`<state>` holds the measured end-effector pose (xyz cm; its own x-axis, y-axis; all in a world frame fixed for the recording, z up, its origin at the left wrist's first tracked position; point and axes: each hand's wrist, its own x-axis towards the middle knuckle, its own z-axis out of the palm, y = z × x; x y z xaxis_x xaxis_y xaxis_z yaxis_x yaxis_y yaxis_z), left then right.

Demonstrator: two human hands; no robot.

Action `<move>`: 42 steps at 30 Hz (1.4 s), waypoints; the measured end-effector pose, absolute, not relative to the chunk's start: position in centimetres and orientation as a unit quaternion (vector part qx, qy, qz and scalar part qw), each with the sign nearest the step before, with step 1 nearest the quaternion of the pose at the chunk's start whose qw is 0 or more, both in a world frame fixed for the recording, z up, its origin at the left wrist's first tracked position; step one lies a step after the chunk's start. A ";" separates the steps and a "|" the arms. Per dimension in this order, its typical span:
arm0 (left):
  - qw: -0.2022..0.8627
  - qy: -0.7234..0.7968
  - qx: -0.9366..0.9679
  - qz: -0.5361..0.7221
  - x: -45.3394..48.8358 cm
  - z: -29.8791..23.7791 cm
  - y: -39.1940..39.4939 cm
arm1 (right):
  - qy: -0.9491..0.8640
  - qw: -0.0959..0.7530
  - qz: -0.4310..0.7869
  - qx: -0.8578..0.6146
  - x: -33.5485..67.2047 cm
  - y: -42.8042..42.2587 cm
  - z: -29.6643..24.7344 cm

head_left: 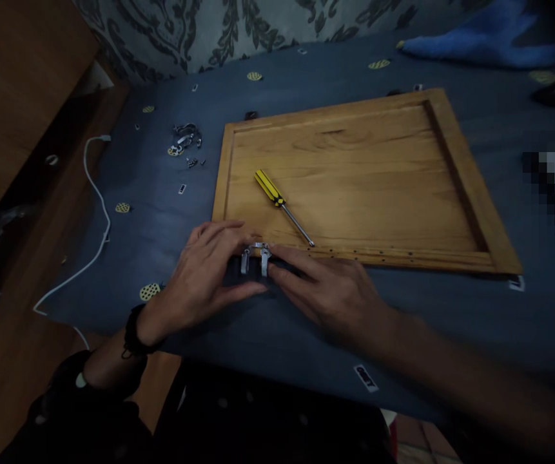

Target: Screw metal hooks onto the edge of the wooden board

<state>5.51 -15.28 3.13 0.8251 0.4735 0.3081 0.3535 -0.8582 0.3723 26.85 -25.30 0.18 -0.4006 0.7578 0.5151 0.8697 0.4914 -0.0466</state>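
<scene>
A small silver metal fitting (264, 263) with two short arms sits at the near edge of a framed wooden panel (354, 180). My right hand (330, 293) has its fingertips closed on the fitting's right side. From the left, my left hand (200, 274) reaches over the panel's edge, its fingertips at the fitting's top. The left thumb stretches out below, apart from the fingers. Across the panel lies a screwdriver (270, 188) with a yellow and black handle, its tip toward me. Several small dark holes run along the panel's near edge, right of my hands.
More metal fittings (187, 136) and several small screws (193, 162) lie left of the panel on the blue patterned cloth (151, 167). A white cable (106, 206) runs along the left edge. A blue plush-like item (480, 45) rests at the back right.
</scene>
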 end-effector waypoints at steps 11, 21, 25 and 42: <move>0.203 0.254 0.925 0.198 6.1 2.6 -15.3 | -0.827 0.254 -0.105 -0.491 26.9 -25.4 0.2; 0.234 0.260 0.917 0.191 6.3 3.0 -15.4 | -0.824 0.239 -0.110 -0.502 26.7 -25.3 0.7; 0.222 0.267 0.919 0.187 6.2 3.1 -15.3 | -0.835 0.219 -0.107 -0.493 26.8 -25.3 0.9; 0.223 0.260 0.922 0.180 6.2 3.3 -15.0 | -0.817 0.248 -0.100 -0.512 26.7 -25.6 0.6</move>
<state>6.22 -15.04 3.30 0.8006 0.5592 0.2153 0.3991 -0.7657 0.5045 26.72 -25.62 0.63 -0.3534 0.7863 0.5068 0.8851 0.4565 -0.0910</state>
